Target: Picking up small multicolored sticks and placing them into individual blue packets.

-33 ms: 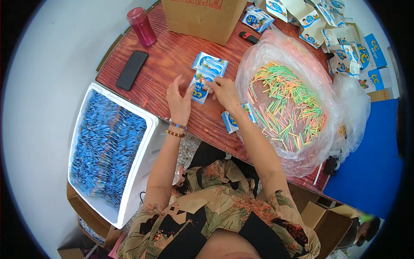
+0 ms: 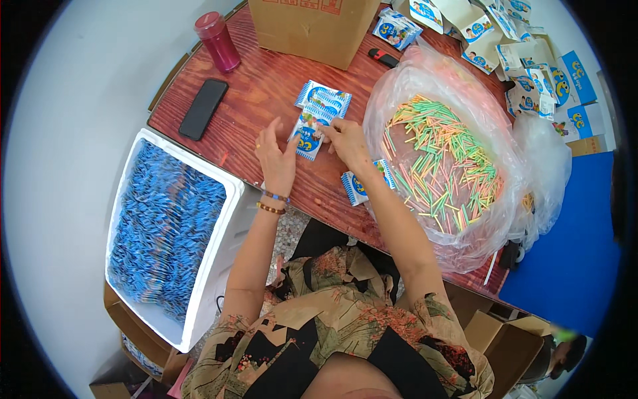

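Small blue-and-white packets (image 2: 323,97) lie overlapped on the table in front of me, the nearest packet (image 2: 308,141) lying over the lower edge of the others. My left hand (image 2: 274,156) is just left of that packet, its fingers apart and nothing seen in them. At the packet's right side, the fingertips of my right hand (image 2: 348,141) are pinched together; what they hold, if anything, is too small to make out. Below my right wrist lie more blue-and-white packets (image 2: 357,188), partly hidden by my forearm.
To the right sits a clear plastic bag (image 2: 392,86) of thin pastel sticks (image 2: 440,154). A white foam box (image 2: 232,193) full of blue packets stands left. Phone (image 2: 204,109), pink-lidded jar (image 2: 218,43), cardboard box (image 2: 316,33), red-black cutter (image 2: 383,58) and small printed cartons (image 2: 480,40) lie farther back.
My left hand has shifted very slightly. The packets and my right hand look the same.
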Demonstrator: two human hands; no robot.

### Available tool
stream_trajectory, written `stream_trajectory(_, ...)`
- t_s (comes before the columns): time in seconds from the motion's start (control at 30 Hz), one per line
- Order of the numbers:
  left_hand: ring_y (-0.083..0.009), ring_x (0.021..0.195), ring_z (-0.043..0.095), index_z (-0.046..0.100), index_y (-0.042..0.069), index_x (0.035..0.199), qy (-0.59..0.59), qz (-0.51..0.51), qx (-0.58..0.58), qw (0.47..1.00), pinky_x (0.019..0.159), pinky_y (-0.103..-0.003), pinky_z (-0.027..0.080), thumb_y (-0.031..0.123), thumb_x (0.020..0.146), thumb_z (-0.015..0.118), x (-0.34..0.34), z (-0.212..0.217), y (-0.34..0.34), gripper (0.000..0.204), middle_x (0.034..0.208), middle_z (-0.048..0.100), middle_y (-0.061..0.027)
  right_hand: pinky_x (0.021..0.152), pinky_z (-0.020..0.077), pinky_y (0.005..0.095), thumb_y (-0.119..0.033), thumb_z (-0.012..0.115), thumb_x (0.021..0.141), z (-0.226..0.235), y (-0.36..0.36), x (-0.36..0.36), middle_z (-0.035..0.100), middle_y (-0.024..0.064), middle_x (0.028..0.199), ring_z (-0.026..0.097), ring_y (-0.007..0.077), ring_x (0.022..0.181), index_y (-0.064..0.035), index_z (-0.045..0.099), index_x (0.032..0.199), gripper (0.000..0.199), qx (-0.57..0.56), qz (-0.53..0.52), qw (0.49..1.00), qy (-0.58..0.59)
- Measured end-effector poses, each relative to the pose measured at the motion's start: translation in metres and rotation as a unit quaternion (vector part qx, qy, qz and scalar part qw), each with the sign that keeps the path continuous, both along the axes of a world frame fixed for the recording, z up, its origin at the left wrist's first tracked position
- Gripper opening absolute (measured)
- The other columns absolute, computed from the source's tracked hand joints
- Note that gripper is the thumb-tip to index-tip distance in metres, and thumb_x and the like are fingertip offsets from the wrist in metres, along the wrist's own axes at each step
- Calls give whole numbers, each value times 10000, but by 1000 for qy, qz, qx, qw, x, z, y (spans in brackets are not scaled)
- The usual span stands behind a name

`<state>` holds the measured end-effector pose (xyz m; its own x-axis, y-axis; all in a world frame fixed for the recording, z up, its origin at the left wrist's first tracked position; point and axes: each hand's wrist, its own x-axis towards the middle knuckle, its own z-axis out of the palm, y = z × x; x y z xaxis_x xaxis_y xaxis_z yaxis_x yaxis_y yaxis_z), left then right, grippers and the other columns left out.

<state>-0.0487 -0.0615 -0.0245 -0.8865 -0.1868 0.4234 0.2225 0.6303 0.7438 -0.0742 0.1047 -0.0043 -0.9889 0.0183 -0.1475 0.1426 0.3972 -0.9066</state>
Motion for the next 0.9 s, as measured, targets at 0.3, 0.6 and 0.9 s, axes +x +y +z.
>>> stream_trajectory(0.3, -305, 1086, 464, 555, 88, 1187, -80, -98, -10, 992, 922, -449, 334, 228, 770, 726, 42, 0, 18, 472, 1174, 529, -96, 701, 487, 383, -169, 720, 754, 33, 89, 55, 647, 141, 816, 617, 282, 773, -64, 659, 1057, 326, 255, 82, 961, 74)
stream_trajectory(0.6, -222, 947, 485, 607, 107, 892, -67, -154, -138, 976, 843, -425, 289, 342, 742, 747, 51, -5, 73, 312, 856, 547, -18, 822, 380, 404, -189, 789, 655, 14, 108, 67, 590, 121, 838, 521, 318, 884, -61, 605, 834, 287, 260, 98, 946, 165)
stream_trajectory(0.9, -232, 928, 541, 628, 75, 910, -36, -151, -20, 988, 839, -399, 356, 210, 781, 736, 48, 7, 80, 216, 863, 610, -24, 760, 440, 308, -80, 684, 796, 7, 119, 64, 606, 52, 831, 592, 170, 817, -45, 579, 827, 115, 143, 61, 949, 274)
